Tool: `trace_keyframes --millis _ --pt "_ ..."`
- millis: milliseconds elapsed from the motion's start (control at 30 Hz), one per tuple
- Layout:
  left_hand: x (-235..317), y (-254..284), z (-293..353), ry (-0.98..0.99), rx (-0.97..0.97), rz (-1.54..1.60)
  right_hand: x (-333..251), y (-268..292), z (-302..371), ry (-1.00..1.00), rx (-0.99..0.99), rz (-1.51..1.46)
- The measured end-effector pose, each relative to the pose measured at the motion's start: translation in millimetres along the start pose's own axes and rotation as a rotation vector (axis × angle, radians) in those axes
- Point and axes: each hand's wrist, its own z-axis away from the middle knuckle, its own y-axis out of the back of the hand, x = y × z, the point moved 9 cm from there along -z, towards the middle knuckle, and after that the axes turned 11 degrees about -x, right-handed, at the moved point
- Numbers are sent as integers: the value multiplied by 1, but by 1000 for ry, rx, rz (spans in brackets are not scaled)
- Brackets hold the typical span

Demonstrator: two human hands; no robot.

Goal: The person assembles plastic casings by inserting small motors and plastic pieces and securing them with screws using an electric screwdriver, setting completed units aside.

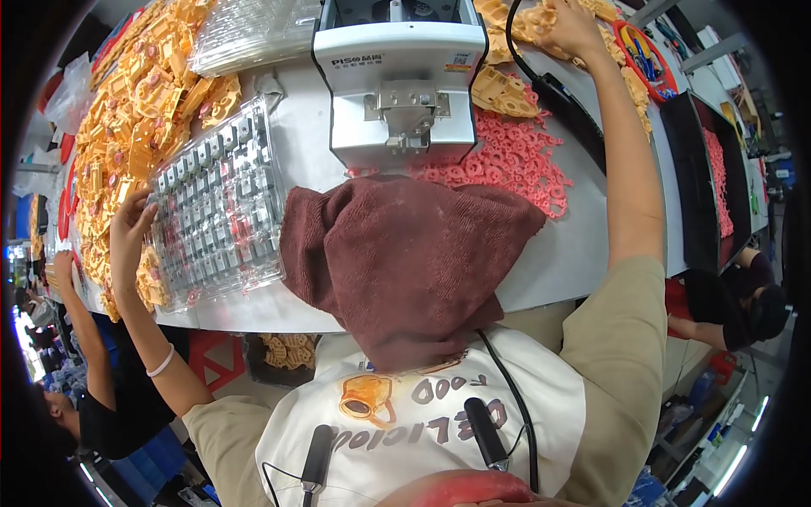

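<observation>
My left hand point(131, 221) is at the left edge of a clear plastic tray point(274, 169), its thumb and fingertips drawn together. A small greyish thing shows at those fingertips, too small to name. Rows of small grey-and-black parts point(218, 203) sit in the tray. Far off at the top right, my right hand point(568, 30) reaches into a pile of yellow plastic parts point(517, 25), its fingers bent around one of them. A dark brown towel point(405, 253) lies over the table's front edge, between my arms.
A silver-white screw-feeding machine point(404, 93) stands behind the towel, with pink ring-shaped parts point(524, 160) beside it. A large heap of yellow parts point(139, 110) covers the left side. A black electric screwdriver point(570, 110) and its cable lie at the right. Other people work on both sides.
</observation>
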Motion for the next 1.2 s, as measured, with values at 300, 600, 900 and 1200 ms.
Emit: trace_keyframes --millis 300,600,900,1200 --pt "58 -10 40 -320 242 260 79 15 58 -92 362 -648" --pt "139 -91 81 -547 194 492 -143 8 205 311 -136 -1468" --pt "220 -183 80 -699 -169 628 -202 29 251 444 91 -579" --pt "272 -242 68 -555 -110 5 -144 20 258 285 281 -833"
